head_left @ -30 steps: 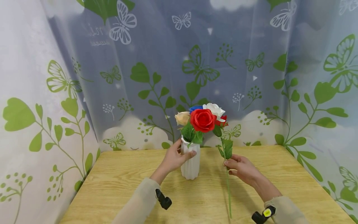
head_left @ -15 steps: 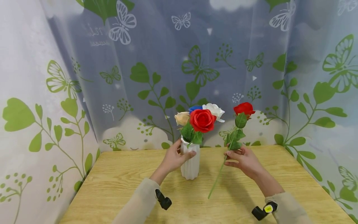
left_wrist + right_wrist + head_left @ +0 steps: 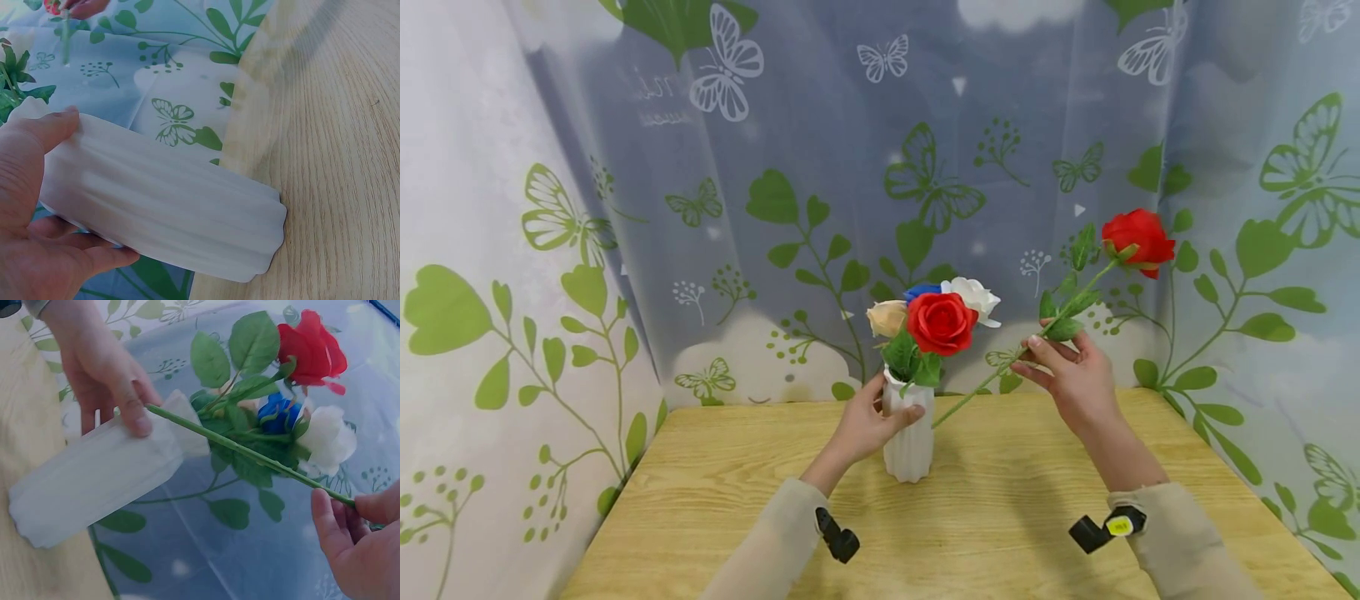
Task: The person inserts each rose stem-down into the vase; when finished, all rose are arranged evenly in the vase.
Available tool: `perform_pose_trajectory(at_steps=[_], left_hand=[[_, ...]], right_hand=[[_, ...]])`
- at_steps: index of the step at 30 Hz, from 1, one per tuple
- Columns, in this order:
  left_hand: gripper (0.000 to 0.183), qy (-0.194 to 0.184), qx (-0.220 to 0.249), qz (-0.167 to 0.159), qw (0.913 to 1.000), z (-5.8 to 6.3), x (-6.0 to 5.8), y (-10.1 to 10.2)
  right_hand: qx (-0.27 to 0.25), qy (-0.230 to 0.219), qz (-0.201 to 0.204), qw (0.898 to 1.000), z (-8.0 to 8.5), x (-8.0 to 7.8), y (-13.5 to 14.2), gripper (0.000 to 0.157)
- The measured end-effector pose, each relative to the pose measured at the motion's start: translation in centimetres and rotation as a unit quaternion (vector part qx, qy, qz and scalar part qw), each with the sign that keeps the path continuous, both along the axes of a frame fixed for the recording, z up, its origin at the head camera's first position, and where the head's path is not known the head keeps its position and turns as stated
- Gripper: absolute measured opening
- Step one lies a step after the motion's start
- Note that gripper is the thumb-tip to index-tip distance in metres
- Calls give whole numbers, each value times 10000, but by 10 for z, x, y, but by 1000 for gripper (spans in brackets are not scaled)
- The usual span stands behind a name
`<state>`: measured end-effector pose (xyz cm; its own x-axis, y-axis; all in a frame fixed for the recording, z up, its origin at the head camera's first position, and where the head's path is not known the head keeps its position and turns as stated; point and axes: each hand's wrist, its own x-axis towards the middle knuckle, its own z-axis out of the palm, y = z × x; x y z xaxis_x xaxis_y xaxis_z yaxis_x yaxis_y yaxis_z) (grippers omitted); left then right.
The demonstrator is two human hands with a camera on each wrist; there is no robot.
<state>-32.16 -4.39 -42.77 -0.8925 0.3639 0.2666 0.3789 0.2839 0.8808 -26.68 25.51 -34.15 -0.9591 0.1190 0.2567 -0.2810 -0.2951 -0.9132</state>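
A white fluted vase point(image 3: 908, 446) stands upright on the wooden table. My left hand point(image 3: 861, 425) grips it near the rim, thumb across the front; the left wrist view shows the fingers round the vase point(image 3: 162, 194). In it are a red rose point(image 3: 942, 323), a white rose point(image 3: 972, 302), a blue flower point(image 3: 922, 292) and a cream rose point(image 3: 887, 318). To the right, my right hand point(image 3: 1082, 379) pinches the stem of another red rose point(image 3: 1137, 237). That rose tilts, bloom up to the right. Its green stem point(image 3: 250, 453) slants down toward the vase, the lower end overlapping it in the right wrist view.
The light wooden table point(image 3: 722, 500) reaches back to a patterned curtain point(image 3: 820, 125) with butterflies and leaves, which also hangs along both sides. A black wrist camera point(image 3: 837, 536) is on the left sleeve and another camera point(image 3: 1105, 529) on the right.
My right hand has lifted the red rose up and to the right. Its stem has swung from near vertical to a slant, lower end toward the vase. My left hand stays on the vase.
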Motion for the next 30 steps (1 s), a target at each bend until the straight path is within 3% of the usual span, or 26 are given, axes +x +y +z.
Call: perform_pose_trajectory(at_steps=[16,21,30], left_hand=[[85,0,-84,40,10000,0,0,-1],[83,43,-100,18,9999,0,0,-1],[84,62,-123,2,9999,0,0,-1]], right_hand=[[-948,498,-700,9918,31,-12,-11,28],[-874,456,-873,9913,33,-16,-17,23],[-101,291,-800,9963,29,-21,-37,20]])
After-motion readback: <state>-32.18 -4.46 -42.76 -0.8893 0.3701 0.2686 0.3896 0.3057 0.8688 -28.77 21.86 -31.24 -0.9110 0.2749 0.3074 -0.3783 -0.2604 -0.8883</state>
